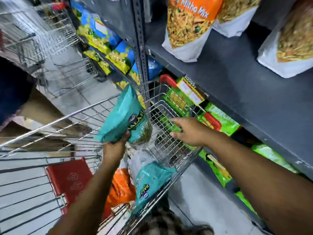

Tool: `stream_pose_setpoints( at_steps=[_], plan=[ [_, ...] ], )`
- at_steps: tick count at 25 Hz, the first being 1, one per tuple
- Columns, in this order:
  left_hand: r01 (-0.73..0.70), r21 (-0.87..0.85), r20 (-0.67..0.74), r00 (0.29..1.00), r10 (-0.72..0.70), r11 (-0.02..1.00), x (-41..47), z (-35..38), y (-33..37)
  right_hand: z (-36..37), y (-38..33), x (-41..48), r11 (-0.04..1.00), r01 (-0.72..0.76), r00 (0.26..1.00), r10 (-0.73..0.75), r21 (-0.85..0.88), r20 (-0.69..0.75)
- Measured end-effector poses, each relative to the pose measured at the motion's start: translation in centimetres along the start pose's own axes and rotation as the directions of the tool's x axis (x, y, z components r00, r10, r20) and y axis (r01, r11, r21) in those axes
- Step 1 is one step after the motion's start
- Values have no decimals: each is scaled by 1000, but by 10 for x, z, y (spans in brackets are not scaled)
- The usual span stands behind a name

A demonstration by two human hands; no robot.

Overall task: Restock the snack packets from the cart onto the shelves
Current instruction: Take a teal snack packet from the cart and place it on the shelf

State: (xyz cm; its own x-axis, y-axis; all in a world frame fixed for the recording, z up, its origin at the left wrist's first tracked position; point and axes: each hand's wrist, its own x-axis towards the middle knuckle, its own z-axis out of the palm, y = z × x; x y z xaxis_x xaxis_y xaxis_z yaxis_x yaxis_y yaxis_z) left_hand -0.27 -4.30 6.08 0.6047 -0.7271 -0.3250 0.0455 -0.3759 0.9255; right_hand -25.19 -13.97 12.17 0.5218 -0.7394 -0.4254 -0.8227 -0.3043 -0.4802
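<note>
Teal snack packet (124, 116), glossy crinkled plastic pouch, pinched at its lower edge by left hand (116, 143) above wire cart (169, 150); right hand (188, 131) spread, empty, beside shelves (237, 78).

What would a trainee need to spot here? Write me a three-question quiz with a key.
1. True or false: the left hand holds a teal packet.
2. The right hand is: A) gripping a green packet, B) open over the cart, C) resting on a shelf.
3. Fill in: a second teal packet lies in the cart beside an ______ packet.

Key: 1 true; 2 B; 3 orange.
</note>
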Motion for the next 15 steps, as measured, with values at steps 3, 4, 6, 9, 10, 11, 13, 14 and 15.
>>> stream_pose_setpoints(
  at_steps=[3,4,6,9,10,11,13,14,15],
  plan=[
    [-176,-64,258,948,187,982,-29,-17,75,-20,-15,-24,944,144,985,-107,296,-136],
    [-200,-123,343,910,231,972,-38,-17,99,-27,-19,-31,895,193,977,-137,403,-165],
    [-149,-225,488,838,244,963,-51,-6,140,-37,-19,-45,774,286,953,-168,565,-253],
    [-80,-287,648,718,255,955,-75,36,188,-56,1,-81,616,345,904,-15,708,-428],
    [-99,-274,663,701,262,957,-82,53,198,-63,9,-95,594,359,876,51,720,-479],
    [-119,-264,674,687,271,957,-92,68,208,-69,18,-108,578,378,845,104,723,-525],
    [-138,-261,705,649,287,955,-114,102,222,-80,37,-139,563,427,785,158,708,-599],
    [-145,-257,725,625,290,956,-128,119,228,-83,49,-153,557,448,756,181,700,-628],
    [-152,-249,748,598,289,957,-144,137,231,-84,61,-169,542,467,725,217,698,-654]
  ],
)
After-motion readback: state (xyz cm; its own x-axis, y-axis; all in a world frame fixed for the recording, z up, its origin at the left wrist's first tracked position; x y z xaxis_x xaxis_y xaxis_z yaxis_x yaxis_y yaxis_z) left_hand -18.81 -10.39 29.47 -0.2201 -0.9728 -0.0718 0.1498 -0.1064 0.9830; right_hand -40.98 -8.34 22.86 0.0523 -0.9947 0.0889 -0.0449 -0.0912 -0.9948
